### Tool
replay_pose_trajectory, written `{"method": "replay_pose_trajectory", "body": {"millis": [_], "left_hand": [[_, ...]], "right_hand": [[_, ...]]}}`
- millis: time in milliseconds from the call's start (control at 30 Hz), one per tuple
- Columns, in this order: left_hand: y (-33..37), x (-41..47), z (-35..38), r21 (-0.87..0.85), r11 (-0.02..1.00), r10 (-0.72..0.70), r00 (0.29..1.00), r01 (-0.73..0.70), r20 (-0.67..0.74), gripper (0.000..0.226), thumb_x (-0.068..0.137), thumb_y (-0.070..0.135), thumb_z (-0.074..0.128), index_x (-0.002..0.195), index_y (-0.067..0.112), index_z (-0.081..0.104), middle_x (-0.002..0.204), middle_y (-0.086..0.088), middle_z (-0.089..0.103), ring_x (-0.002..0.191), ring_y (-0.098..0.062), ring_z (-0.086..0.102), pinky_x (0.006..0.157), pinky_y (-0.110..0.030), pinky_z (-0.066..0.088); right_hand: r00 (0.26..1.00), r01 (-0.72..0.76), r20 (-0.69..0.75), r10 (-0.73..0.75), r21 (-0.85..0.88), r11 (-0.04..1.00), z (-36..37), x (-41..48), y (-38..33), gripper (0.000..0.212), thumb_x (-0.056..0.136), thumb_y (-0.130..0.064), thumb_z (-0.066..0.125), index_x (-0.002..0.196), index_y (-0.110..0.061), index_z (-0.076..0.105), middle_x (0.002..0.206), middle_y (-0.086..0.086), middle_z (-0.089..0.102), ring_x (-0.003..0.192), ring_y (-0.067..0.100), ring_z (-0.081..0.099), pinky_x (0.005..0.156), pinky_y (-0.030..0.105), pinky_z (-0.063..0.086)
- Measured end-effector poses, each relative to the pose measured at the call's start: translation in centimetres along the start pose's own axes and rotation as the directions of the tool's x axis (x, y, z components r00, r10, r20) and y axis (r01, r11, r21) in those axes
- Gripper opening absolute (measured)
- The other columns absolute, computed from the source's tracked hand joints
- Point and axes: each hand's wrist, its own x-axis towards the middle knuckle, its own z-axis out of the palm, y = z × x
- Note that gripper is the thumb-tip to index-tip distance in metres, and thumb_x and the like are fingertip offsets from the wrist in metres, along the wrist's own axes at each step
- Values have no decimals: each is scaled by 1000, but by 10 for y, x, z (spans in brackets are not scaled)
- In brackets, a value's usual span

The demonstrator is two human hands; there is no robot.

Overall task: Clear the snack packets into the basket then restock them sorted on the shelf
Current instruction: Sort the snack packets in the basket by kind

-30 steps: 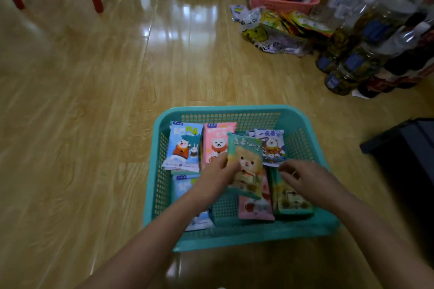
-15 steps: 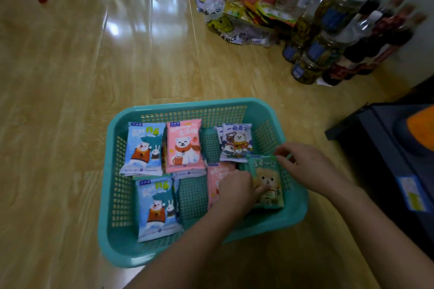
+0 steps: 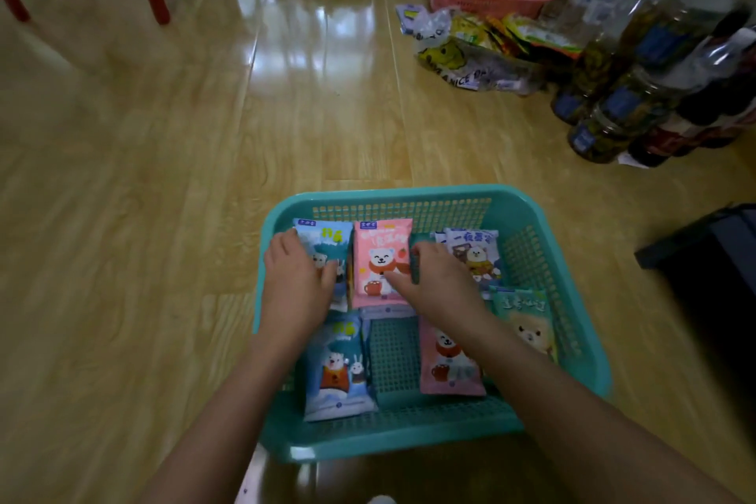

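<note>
All the snack packets lie inside the teal plastic mesh basket [image 3: 388, 194], so the clearing seems done and the sorting by kind is in hand. At the basket's far wall, the left hand [image 3: 296, 282] grasps the blue bear packet [image 3: 323, 235], with fingers bent over its left edge. Beside it, the right hand [image 3: 442, 282] grasps the pink bear packet [image 3: 382, 254] in the same way. A grey-white packet [image 3: 474, 254] lies in the far right corner. At the front wall lie a second blue packet [image 3: 337, 368], a second pink packet [image 3: 448, 364] and a green packet [image 3: 527, 323]. The next move probably calls for lifting both held packets without dragging their neighbours.
</note>
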Motion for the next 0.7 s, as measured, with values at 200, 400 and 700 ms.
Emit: {"method": "replay_pose_trajectory", "body": {"millis": [200, 400, 700], "left_hand": [[0, 12, 1, 256, 967, -44, 987, 4, 153, 55, 89, 34, 55, 124, -2, 34, 125, -20, 45, 117, -32, 46, 95, -34, 37], [7, 25, -1, 294, 955, -105, 972, 39, 211, 60, 83, 33, 65, 120, -4, 36, 123, -21, 47, 112, -36, 52, 88, -39, 44], [5, 33, -4, 273, 957, -163, 962, 99, 221, 70, 73, 34, 75, 120, -2, 38, 123, -20, 49, 113, -36, 52, 87, -40, 44]], "right_hand": [[993, -117, -27, 115, -51, 992, 23, 15, -17, 66, 86, -52, 53, 129, -5, 37, 130, 12, 42, 118, 29, 46, 86, 39, 45], [979, -205, 33, 203, 116, 972, 22, 23, -13, 52, 86, -48, 56, 115, -6, 48, 114, 10, 57, 96, 27, 56, 68, 32, 43], [970, -238, 102, 222, 595, 767, -20, -36, 36, 20, 93, -30, 50, 105, -15, 56, 101, 3, 66, 88, 20, 66, 79, 41, 56]]}}
